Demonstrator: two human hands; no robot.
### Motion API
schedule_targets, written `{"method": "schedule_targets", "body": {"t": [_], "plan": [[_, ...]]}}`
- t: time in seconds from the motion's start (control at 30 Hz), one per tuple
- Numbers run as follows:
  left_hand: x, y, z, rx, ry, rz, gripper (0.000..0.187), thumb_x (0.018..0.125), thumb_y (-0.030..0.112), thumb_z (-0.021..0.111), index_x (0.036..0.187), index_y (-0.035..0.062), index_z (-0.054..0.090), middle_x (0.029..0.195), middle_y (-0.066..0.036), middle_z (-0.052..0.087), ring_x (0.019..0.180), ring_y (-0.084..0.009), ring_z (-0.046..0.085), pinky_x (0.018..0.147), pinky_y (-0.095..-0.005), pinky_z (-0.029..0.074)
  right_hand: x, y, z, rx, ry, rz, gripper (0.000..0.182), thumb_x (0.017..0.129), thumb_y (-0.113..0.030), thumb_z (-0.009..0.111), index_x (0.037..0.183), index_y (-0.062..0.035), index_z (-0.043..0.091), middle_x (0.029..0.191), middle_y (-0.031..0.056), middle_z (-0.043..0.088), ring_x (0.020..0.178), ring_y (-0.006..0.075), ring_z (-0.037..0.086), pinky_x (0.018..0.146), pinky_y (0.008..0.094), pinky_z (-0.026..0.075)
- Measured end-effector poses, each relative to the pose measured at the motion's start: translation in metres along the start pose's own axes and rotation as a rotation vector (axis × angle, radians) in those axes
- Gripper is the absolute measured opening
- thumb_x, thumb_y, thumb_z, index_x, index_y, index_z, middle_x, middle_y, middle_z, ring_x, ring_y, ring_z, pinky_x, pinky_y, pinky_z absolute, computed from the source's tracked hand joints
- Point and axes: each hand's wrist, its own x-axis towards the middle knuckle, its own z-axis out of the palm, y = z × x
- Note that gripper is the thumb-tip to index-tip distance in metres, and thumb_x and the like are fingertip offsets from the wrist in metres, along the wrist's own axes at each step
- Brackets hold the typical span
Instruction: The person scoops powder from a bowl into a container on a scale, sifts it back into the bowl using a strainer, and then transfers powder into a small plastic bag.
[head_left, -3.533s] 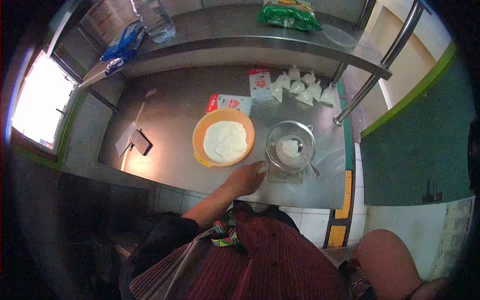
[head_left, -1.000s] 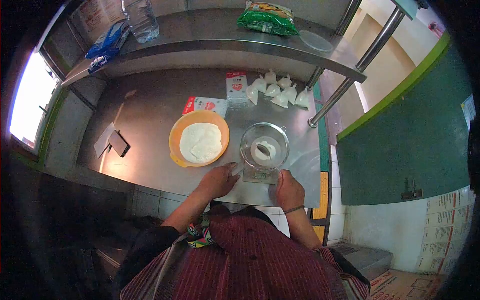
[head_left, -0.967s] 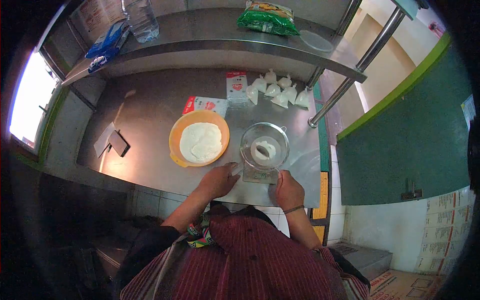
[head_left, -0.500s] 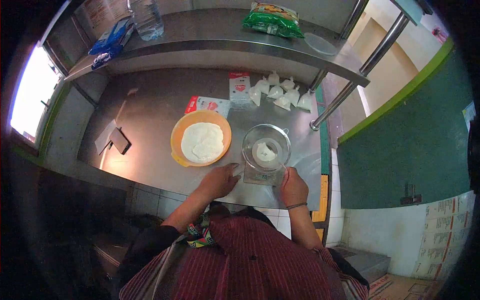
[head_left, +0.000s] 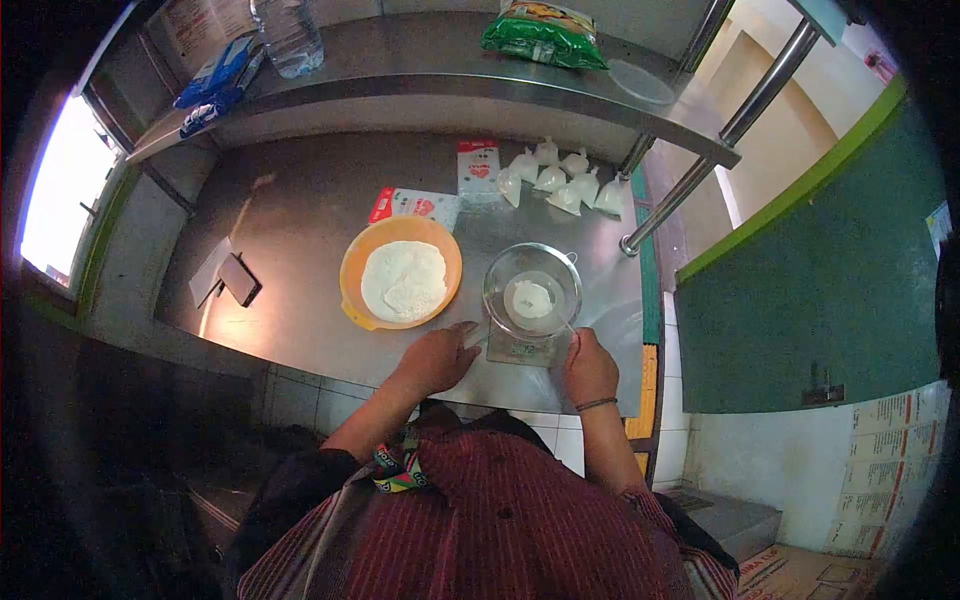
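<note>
My right hand (head_left: 590,370) is closed around the handle of a round wire sieve (head_left: 496,318). A small mound of white powder (head_left: 531,299) shows in the middle of the sieve. Directly beneath, a flat digital scale (head_left: 520,350) is partly covered by it. To the left, my left hand (head_left: 440,360) has its fingers drawn together beside the scale; a thin pale edge shows by the fingertips, and I cannot tell what it is. Beyond that hand sits an orange bowl (head_left: 352,290) of white powder (head_left: 404,281).
Red-and-white packs (head_left: 415,206) lie behind the bowl, with several small tied bags of white powder (head_left: 563,185) at the back right. A phone on a stand (head_left: 240,280) is at the left. Overhead, a metal shelf (head_left: 400,85) holds a green bag (head_left: 545,35) and a bottle (head_left: 287,40).
The white powder in the sieve has changed shape and looks rounder and more even. Both hands stay nearly where they were; the view has shifted slightly.
</note>
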Motion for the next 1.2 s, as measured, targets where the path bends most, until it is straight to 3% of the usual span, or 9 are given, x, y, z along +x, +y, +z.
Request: {"method": "schedule_targets", "body": {"t": [0.07, 0.27, 0.53, 0.8, 0.9, 1.07, 1.2], "plan": [[0.002, -0.005, 0.005, 0.029, 0.083, 0.115, 0.052, 0.099, 0.036, 0.060, 0.140, 0.0046, 0.055, 0.100, -0.023, 0.073, 0.097, -0.0423, 0.070, 0.088, -0.0529, 0.055, -0.004, 0.000, 0.001, 0.010, 0.001, -0.032, 0.027, 0.106, -0.029, 0.046, 0.113, -0.0084, 0.062, 0.092, 0.0214, 0.072, 0.083, 0.0432, 0.071, 0.072, 0.0554, 0.055], [-0.003, 0.012, -0.014, -0.010, -0.026, -0.013, 0.054, 0.098, 0.036, 0.062, 0.141, 0.0047, 0.055, 0.096, -0.022, 0.073, 0.097, -0.0416, 0.070, 0.087, -0.0532, 0.055, -0.014, -0.003, 0.004, 0.064, 0.074, -0.079, 0.027, 0.106, -0.028, 0.046, 0.114, -0.0076, 0.063, 0.096, 0.0212, 0.073, 0.086, 0.0415, 0.071, 0.074, 0.0522, 0.056], [0.001, 0.001, -0.003, 0.032, 0.001, 0.046, 0.055, 0.097, 0.037, 0.063, 0.141, 0.0044, 0.055, 0.097, -0.023, 0.073, 0.095, -0.0413, 0.070, 0.086, -0.0531, 0.055, -0.021, 0.000, 0.010, 0.089, 0.062, -0.159, 0.027, 0.105, -0.027, 0.047, 0.114, -0.0078, 0.063, 0.095, 0.0216, 0.073, 0.083, 0.0418, 0.071, 0.072, 0.0526, 0.056], [0.001, 0.006, -0.008, 0.053, -0.045, 0.036, 0.058, 0.098, 0.037, 0.063, 0.143, 0.0028, 0.053, 0.100, -0.024, 0.072, 0.098, -0.0420, 0.069, 0.086, -0.0532, 0.055, -0.009, -0.001, 0.004, 0.007, 0.045, -0.078, 0.026, 0.105, -0.026, 0.048, 0.114, -0.0074, 0.063, 0.095, 0.0208, 0.073, 0.083, 0.0411, 0.071, 0.072, 0.0516, 0.056], [-0.002, 0.010, -0.013, 0.057, -0.034, 0.028, 0.059, 0.098, 0.038, 0.063, 0.144, 0.0033, 0.052, 0.109, -0.025, 0.071, 0.103, -0.0416, 0.069, 0.090, -0.0523, 0.054, -0.004, 0.001, 0.005, 0.043, 0.152, -0.073, 0.026, 0.105, -0.027, 0.048, 0.114, -0.0080, 0.063, 0.096, 0.0209, 0.073, 0.084, 0.0415, 0.071, 0.074, 0.0515, 0.056], [0.003, 0.005, -0.007, 0.093, -0.091, 0.008, 0.060, 0.099, 0.043, 0.060, 0.145, 0.0049, 0.052, 0.129, -0.026, 0.065, 0.115, -0.0413, 0.065, 0.101, -0.0504, 0.051, 0.009, 0.010, 0.002, 0.054, 0.130, -0.036, 0.026, 0.106, -0.028, 0.047, 0.116, -0.0087, 0.062, 0.098, 0.0208, 0.073, 0.086, 0.0420, 0.071, 0.074, 0.0516, 0.056], [0.006, 0.010, -0.010, 0.082, -0.036, 0.048, 0.060, 0.100, 0.044, 0.058, 0.144, 0.0047, 0.053, 0.130, -0.024, 0.065, 0.115, -0.0414, 0.065, 0.101, -0.0510, 0.051, 0.008, 0.012, 0.001, 0.054, 0.143, -0.054, 0.027, 0.107, -0.029, 0.046, 0.117, -0.0093, 0.061, 0.098, 0.0205, 0.073, 0.087, 0.0427, 0.070, 0.074, 0.0530, 0.055]]}}
